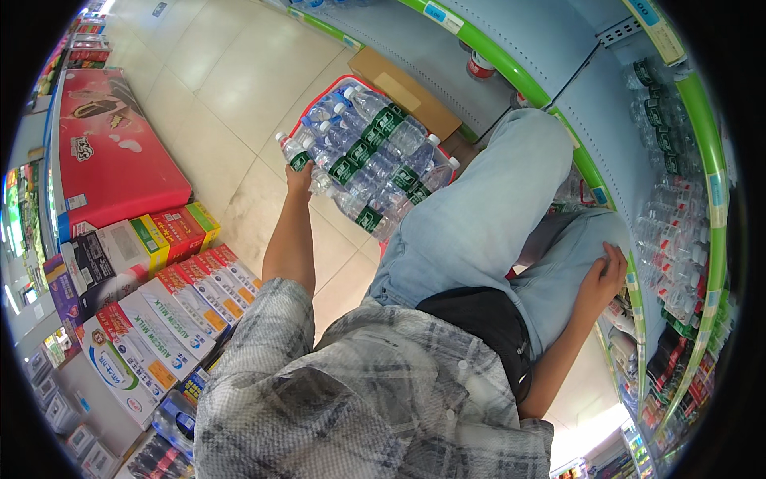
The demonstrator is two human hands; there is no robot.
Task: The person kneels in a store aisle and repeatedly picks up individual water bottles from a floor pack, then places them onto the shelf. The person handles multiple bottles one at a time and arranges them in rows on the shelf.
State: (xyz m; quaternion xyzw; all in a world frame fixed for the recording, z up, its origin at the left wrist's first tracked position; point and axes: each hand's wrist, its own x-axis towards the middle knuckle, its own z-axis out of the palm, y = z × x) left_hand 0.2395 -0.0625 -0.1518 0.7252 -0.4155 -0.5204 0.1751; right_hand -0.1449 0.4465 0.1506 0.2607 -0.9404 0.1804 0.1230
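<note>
My left hand (pixel 301 177) grips a clear plastic water bottle (pixel 293 151) with a white cap and a green label, at the near left side of a red-rimmed basket (pixel 323 87). Many similar water bottles (pixel 361 154) lie in the basket, stacked on their sides; a few blue-capped ones show at its far end. My right hand (pixel 600 276) rests on my bent knee in light blue jeans, fingers slightly apart, holding nothing. The basket's lower part is mostly hidden by the bottles and my leg.
A cardboard box (pixel 404 93) stands beyond the basket, against green-edged shelving (pixel 502 48). Shelves on the right hold more bottles (pixel 670 233). At the left are milk cartons (pixel 173 317) and a red chest freezer (pixel 114 155). Tiled floor (pixel 221 114) runs between.
</note>
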